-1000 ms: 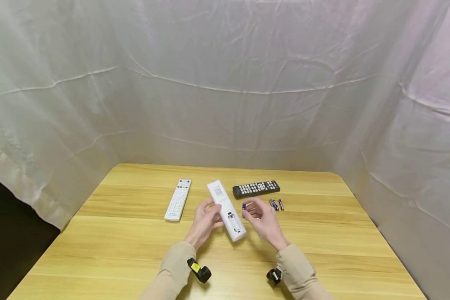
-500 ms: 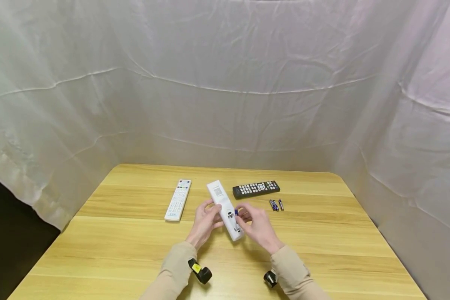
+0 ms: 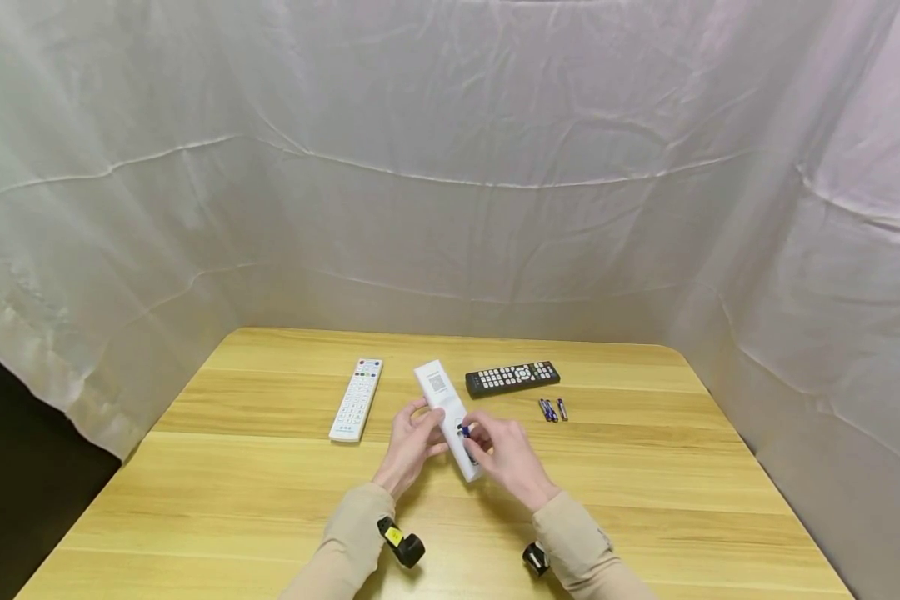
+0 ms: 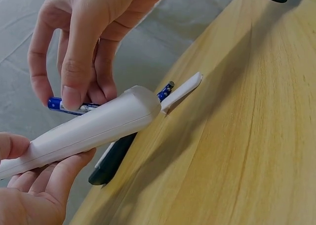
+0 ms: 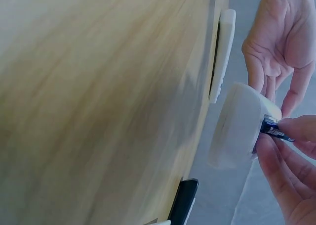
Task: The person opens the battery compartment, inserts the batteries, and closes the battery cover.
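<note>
My left hand (image 3: 407, 446) grips a white remote control (image 3: 438, 385), back side up and tilted above the table. The battery compartment near its lower end is uncovered and partly hidden by my right hand (image 3: 512, 458). Between thumb and fingers that hand pinches a blue AAA-size battery (image 4: 55, 104), held over the compartment and lying roughly along the remote in the left wrist view. One end of the battery (image 5: 269, 124) meets the compartment's edge in the right wrist view; whether it is seated cannot be told.
A second white remote (image 3: 356, 400) lies buttons up at the left, a black remote (image 3: 513, 379) behind the hands. Several loose batteries (image 3: 552, 410) lie right of them. A small white cover (image 4: 183, 91) rests on the wooden table (image 3: 232, 475). Grey curtains surround the table.
My right hand has moved left and slightly down, carrying the battery from beside the white remote to its compartment. The left hand and remote have hardly moved.
</note>
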Demonstrator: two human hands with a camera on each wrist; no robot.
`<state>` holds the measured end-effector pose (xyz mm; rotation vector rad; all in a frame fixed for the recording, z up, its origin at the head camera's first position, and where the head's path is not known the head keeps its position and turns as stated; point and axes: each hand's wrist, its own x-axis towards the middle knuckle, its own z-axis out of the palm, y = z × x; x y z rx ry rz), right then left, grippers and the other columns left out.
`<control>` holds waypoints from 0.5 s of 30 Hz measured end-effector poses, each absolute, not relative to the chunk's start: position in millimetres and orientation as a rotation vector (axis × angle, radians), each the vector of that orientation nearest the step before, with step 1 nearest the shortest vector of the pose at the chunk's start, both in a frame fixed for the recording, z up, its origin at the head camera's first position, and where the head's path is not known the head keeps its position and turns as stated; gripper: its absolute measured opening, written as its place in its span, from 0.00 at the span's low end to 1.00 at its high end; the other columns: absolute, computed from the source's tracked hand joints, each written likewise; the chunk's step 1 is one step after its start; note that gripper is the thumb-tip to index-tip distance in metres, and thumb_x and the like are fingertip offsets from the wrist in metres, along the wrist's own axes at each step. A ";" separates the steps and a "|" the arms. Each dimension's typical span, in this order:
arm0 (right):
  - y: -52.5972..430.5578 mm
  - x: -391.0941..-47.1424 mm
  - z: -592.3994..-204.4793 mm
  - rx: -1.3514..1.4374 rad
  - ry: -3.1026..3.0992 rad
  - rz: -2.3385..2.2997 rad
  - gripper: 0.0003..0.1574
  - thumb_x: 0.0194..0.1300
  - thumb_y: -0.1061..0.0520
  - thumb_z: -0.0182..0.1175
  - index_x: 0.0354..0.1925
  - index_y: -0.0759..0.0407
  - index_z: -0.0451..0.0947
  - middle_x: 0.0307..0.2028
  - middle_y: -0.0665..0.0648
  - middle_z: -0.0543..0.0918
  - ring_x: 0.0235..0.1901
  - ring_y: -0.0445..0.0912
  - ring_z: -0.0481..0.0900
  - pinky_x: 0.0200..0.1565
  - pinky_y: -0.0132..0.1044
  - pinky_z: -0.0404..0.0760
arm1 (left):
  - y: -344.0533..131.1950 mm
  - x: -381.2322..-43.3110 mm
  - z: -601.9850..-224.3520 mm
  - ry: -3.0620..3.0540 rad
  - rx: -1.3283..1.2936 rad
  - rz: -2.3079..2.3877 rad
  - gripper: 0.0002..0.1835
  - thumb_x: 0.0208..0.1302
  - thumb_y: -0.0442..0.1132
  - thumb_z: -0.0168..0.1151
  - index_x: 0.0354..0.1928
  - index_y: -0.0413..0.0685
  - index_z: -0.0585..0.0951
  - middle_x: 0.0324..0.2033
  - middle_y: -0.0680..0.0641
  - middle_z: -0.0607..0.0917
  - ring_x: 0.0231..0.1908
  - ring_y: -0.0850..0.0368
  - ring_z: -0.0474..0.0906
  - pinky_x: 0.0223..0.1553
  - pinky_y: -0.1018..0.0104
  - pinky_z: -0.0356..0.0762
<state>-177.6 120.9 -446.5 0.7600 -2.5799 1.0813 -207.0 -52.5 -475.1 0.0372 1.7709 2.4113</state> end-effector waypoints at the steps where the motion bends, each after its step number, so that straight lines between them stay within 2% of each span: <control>1: 120.4 -177.5 -446.4 0.757 -2.588 1.067 0.14 0.59 0.71 0.67 0.44 0.66 0.79 0.32 0.65 0.89 0.28 0.49 0.87 0.31 0.22 0.84 | -52.5 -206.6 -474.8 1.772 0.040 2.412 0.26 0.74 0.36 0.53 0.69 0.33 0.62 0.59 0.27 0.80 0.45 0.53 0.88 0.46 0.59 0.90; 5: 118.7 -176.3 -445.2 0.732 -2.642 1.011 0.13 0.60 0.69 0.67 0.44 0.65 0.80 0.33 0.65 0.90 0.29 0.50 0.88 0.30 0.23 0.85 | -52.7 -206.0 -474.3 1.778 0.048 2.410 0.26 0.74 0.36 0.53 0.69 0.33 0.62 0.58 0.27 0.80 0.44 0.52 0.88 0.46 0.59 0.90; 12: 116.8 -175.3 -443.1 0.716 -2.711 0.913 0.13 0.62 0.68 0.66 0.46 0.64 0.82 0.36 0.66 0.90 0.32 0.52 0.89 0.30 0.31 0.89 | -52.4 -206.8 -472.5 1.776 0.047 2.415 0.26 0.74 0.35 0.53 0.68 0.33 0.61 0.59 0.27 0.79 0.42 0.54 0.88 0.47 0.58 0.90; 15: 116.0 -175.9 -443.6 0.722 -2.712 0.874 0.13 0.62 0.67 0.66 0.46 0.63 0.83 0.36 0.65 0.90 0.31 0.51 0.89 0.30 0.29 0.88 | -52.4 -207.1 -472.1 1.773 0.043 2.415 0.25 0.74 0.34 0.53 0.68 0.33 0.62 0.58 0.27 0.80 0.41 0.56 0.87 0.46 0.60 0.90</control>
